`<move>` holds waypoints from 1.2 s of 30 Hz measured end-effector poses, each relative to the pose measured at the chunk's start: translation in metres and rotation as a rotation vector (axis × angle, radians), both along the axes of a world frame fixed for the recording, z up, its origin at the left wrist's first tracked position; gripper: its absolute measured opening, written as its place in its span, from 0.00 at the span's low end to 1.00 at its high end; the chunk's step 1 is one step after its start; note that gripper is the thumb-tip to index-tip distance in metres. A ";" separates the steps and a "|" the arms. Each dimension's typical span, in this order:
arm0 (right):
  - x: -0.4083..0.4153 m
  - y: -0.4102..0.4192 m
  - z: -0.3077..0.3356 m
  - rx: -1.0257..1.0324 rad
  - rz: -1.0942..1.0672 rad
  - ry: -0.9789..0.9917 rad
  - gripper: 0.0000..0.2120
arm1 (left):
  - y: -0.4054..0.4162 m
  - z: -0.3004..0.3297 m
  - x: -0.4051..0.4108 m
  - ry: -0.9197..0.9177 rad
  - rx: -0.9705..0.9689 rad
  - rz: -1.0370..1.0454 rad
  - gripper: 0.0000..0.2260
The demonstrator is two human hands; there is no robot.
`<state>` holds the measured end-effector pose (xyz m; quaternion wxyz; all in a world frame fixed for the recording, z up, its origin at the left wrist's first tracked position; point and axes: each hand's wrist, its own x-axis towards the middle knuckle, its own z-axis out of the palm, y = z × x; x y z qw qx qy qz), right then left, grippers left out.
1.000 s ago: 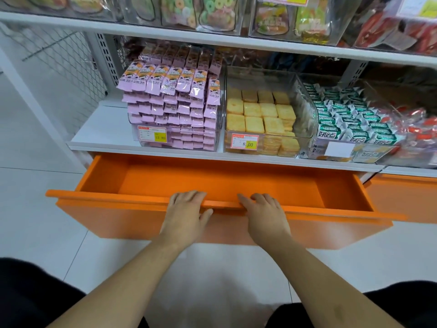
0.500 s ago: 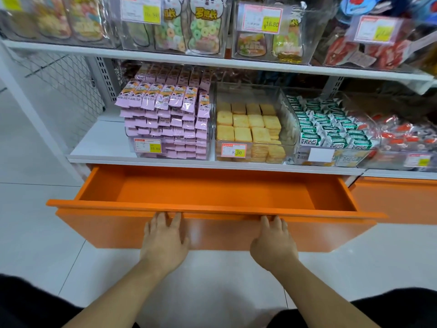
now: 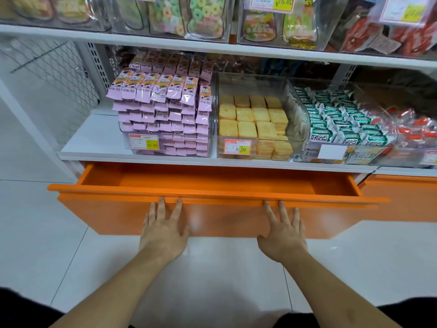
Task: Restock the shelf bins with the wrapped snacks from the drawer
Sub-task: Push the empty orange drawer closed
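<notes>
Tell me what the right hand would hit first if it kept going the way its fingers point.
The right hand lies flat against the orange drawer front, fingertips near its top lip. Going on, they would probably meet that lip first, though depth is hard to judge.

Both hands have left the top rim of the orange drawer [image 3: 212, 216] and now lie flat against its front panel, fingers straight and pointing up. The left hand [image 3: 164, 229] sits left of centre, the right hand [image 3: 282, 233] right of centre. Less of the drawer's interior shows than before.
</notes>
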<state>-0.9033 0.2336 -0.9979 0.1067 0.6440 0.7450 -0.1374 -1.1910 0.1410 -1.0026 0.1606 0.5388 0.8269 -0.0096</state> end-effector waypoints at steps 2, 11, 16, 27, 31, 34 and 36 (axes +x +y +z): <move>-0.001 0.008 -0.001 0.008 -0.005 0.016 0.47 | 0.009 -0.002 -0.004 -0.004 0.009 0.005 0.34; -0.010 0.042 -0.012 0.032 -0.009 0.005 0.43 | 0.042 -0.008 -0.016 0.004 0.008 -0.008 0.33; -0.015 0.059 -0.018 0.053 -0.009 0.036 0.41 | 0.059 -0.014 -0.021 0.007 0.023 0.002 0.34; -0.027 0.092 -0.030 0.126 0.007 0.038 0.43 | 0.092 -0.017 -0.032 -0.005 0.052 0.011 0.34; -0.028 0.092 -0.037 0.156 0.004 0.057 0.43 | 0.093 -0.020 -0.034 -0.021 0.064 0.018 0.34; -0.030 0.091 -0.040 0.178 0.003 0.064 0.44 | 0.093 -0.022 -0.034 -0.021 0.068 0.018 0.34; -0.030 0.091 -0.040 0.182 0.002 0.059 0.44 | 0.093 -0.022 -0.034 -0.025 0.073 0.021 0.34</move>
